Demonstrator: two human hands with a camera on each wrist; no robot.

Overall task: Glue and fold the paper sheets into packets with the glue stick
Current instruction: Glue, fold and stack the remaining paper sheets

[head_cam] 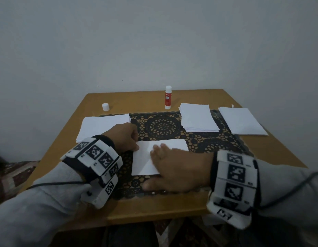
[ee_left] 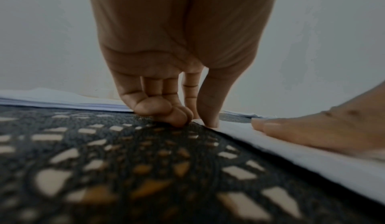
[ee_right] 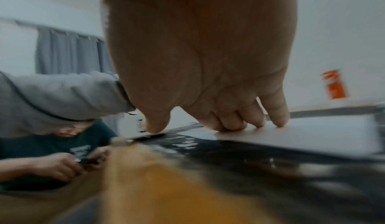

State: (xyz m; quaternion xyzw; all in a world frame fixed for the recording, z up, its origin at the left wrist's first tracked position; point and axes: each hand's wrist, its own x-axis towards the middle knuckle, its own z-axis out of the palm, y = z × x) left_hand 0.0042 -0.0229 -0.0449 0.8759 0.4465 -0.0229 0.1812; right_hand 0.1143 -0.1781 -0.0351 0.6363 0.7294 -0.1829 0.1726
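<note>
A white paper sheet (head_cam: 170,145), with faint diagonal creases, lies on the black lace mat (head_cam: 161,125) in front of me. At the sheet's left corner my left hand (head_cam: 127,138) has its thumb tip (ee_left: 211,122) on the paper, with the other fingers curled down to the mat. My right hand (head_cam: 174,166) lies flat over the sheet's right and near part. Its fingertips (ee_right: 279,122) press the paper (ee_right: 312,133) down. The red glue stick (head_cam: 168,98) stands uncapped at the back of the table, away from both hands.
The glue stick's white cap (head_cam: 105,106) stands at the back left. Paper stacks lie at the left (head_cam: 104,127), centre right (head_cam: 199,118) and far right (head_cam: 242,122). The wooden table (head_cam: 137,100) meets a wall. Another person's hands (ee_right: 68,166) show in the right wrist view.
</note>
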